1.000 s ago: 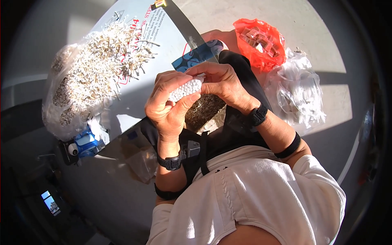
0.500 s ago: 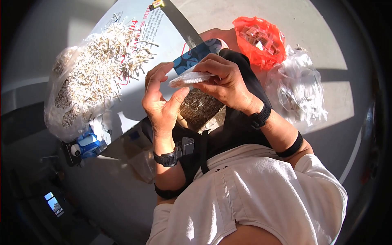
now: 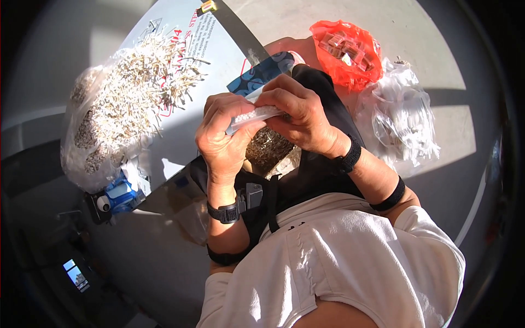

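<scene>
My left hand (image 3: 223, 131) and my right hand (image 3: 299, 112) meet over my lap and hold a small clear plastic bag (image 3: 252, 116) between them. Small white tips, like cotton swab heads, show in a row through its film. The left thumb and fingers pinch the bag's left end. Its right part is gripped by the right fingers, which hide some of it. Just below the hands, an open container of brownish, thin sticks (image 3: 267, 147) sits between my legs. To the left, a large heap of cotton swabs (image 3: 145, 90) spills from a clear bag (image 3: 74, 145) across the table.
The pale printed table (image 3: 175, 147) has a small yellow box (image 3: 208, 6) at its far edge. A blue-and-white bottle (image 3: 117, 195) is at its near left corner. Right of my knee are a red bag of small packets (image 3: 350, 52) and a clear bag of filled packets (image 3: 399, 120).
My left hand has closed in from beside the small bag and now pinches its left end. The bag has turned, showing the white tips. My right hand has kept its grip.
</scene>
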Demonstrator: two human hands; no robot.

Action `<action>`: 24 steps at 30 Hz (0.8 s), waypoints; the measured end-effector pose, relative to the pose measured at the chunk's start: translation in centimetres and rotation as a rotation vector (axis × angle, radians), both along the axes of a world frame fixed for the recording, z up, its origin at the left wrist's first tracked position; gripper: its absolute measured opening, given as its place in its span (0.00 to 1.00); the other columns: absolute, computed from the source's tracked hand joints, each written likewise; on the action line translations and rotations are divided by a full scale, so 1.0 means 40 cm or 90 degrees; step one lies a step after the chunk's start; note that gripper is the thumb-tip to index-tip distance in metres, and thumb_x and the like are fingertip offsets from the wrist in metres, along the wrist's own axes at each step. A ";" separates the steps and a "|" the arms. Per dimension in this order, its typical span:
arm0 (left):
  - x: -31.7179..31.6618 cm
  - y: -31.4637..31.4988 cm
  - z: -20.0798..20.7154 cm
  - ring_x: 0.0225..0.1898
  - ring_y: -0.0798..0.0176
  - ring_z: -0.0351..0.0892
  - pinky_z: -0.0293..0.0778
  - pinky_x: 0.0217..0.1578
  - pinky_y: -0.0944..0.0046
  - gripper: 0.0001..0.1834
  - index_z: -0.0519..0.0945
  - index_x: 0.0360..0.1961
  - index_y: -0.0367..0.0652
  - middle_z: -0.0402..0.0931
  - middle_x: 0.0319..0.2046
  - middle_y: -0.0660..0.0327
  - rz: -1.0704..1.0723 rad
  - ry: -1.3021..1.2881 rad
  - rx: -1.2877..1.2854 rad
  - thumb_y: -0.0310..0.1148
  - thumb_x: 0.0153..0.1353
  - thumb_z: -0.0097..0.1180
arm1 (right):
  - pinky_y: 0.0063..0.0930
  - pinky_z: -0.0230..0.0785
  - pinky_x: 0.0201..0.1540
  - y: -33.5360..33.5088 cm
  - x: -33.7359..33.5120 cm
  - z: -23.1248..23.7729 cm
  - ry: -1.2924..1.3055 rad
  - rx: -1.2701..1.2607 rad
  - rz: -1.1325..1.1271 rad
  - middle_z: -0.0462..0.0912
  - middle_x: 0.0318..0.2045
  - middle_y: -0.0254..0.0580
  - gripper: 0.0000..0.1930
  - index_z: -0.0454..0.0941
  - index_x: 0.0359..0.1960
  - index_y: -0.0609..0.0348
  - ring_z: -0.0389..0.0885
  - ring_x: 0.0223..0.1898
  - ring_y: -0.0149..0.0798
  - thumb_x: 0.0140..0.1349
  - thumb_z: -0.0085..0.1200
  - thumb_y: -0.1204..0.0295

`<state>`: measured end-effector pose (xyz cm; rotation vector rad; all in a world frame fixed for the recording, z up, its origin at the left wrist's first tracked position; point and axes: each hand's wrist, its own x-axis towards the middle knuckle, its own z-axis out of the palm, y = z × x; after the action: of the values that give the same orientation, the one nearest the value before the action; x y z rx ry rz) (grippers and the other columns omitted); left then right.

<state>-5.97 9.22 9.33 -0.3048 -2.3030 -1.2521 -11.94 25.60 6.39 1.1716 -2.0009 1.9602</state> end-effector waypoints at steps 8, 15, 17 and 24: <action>0.005 0.020 -0.004 0.37 0.62 0.78 0.74 0.40 0.64 0.16 0.80 0.36 0.36 0.80 0.33 0.60 0.043 -0.099 0.139 0.22 0.44 0.70 | 0.24 0.72 0.33 0.013 -0.001 -0.012 -0.175 -0.027 0.042 0.75 0.35 0.38 0.14 0.78 0.40 0.60 0.79 0.33 0.34 0.50 0.65 0.80; 0.010 0.006 -0.043 0.34 0.69 0.76 0.73 0.38 0.69 0.14 0.79 0.38 0.33 0.80 0.33 0.62 0.029 -0.119 0.159 0.23 0.51 0.68 | 0.21 0.72 0.35 0.021 -0.002 -0.025 -0.246 -0.016 0.051 0.78 0.33 0.35 0.12 0.78 0.39 0.63 0.78 0.33 0.28 0.54 0.66 0.76; 0.014 0.010 -0.048 0.31 0.74 0.75 0.73 0.36 0.73 0.12 0.79 0.37 0.32 0.79 0.31 0.64 0.015 -0.240 0.325 0.25 0.54 0.68 | 0.21 0.73 0.38 0.019 0.005 -0.032 -0.550 -0.174 0.144 0.81 0.33 0.35 0.12 0.78 0.38 0.66 0.79 0.34 0.25 0.54 0.66 0.76; -0.003 0.039 -0.064 0.34 0.74 0.76 0.73 0.39 0.73 0.14 0.78 0.42 0.31 0.79 0.33 0.62 0.011 -0.289 0.373 0.26 0.57 0.66 | 0.18 0.72 0.42 0.048 -0.019 -0.065 -0.578 -0.128 0.151 0.82 0.36 0.34 0.13 0.78 0.42 0.66 0.78 0.38 0.23 0.57 0.64 0.75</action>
<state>-6.10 10.77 6.78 0.2271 -2.1303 -2.0723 -12.72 27.53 3.78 0.5021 -1.9277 3.1210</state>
